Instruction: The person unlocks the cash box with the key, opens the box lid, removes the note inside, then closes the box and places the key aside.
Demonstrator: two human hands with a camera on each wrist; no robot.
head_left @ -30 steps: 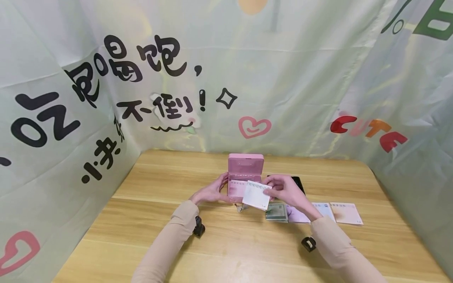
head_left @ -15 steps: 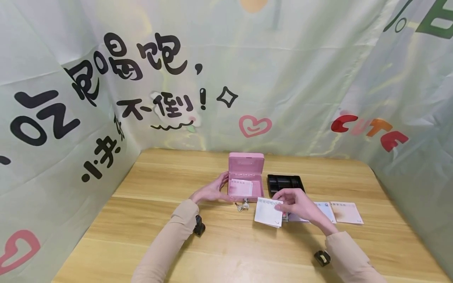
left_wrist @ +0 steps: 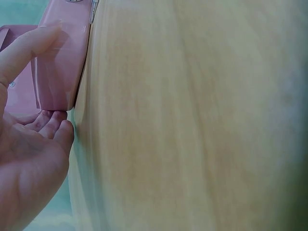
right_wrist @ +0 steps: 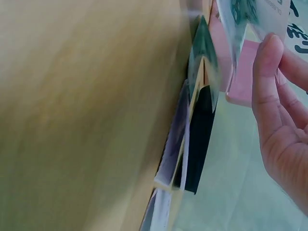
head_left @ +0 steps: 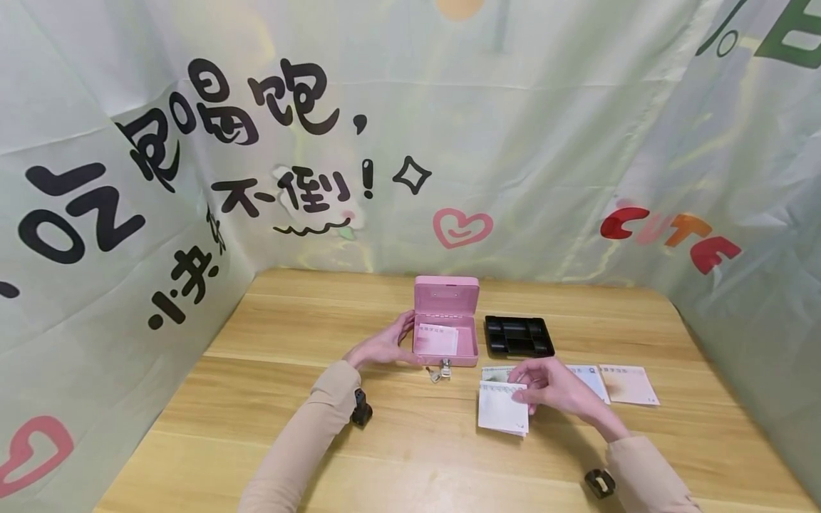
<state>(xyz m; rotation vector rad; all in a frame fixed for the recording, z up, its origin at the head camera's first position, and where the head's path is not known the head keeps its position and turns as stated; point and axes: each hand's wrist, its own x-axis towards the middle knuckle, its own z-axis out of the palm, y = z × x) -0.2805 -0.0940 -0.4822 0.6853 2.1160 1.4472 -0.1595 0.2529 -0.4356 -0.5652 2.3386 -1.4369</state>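
Note:
A pink cash box [head_left: 463, 345] stands with its lid raised at the middle of the table, folded pinkish banknotes [head_left: 436, 340] lying inside. My left hand [head_left: 380, 348] grips its left side: in the left wrist view the thumb lies on the box's front [left_wrist: 60, 72] and curled fingers touch its side. Between thumb and fingers, my right hand [head_left: 556, 390] pinches a pale folded banknote [head_left: 502, 411]. It hangs tilted in front of a green banknote [head_left: 495, 373] on the table. In the right wrist view, green print shows on the held banknote [right_wrist: 269, 17].
A black compartment tray [head_left: 517, 336] sits right of the box. Keys [head_left: 434, 375] hang by the lock [head_left: 445, 368] at its front. Blue-white [head_left: 591, 381] and pinkish folded banknotes [head_left: 631, 385] lie in a row on the right. Printed cloth [head_left: 545, 142] encloses the table.
My right hand has carried the pale banknote out of the box, to the right and nearer to me, uncovering the black tray. My left hand has stayed at the box.

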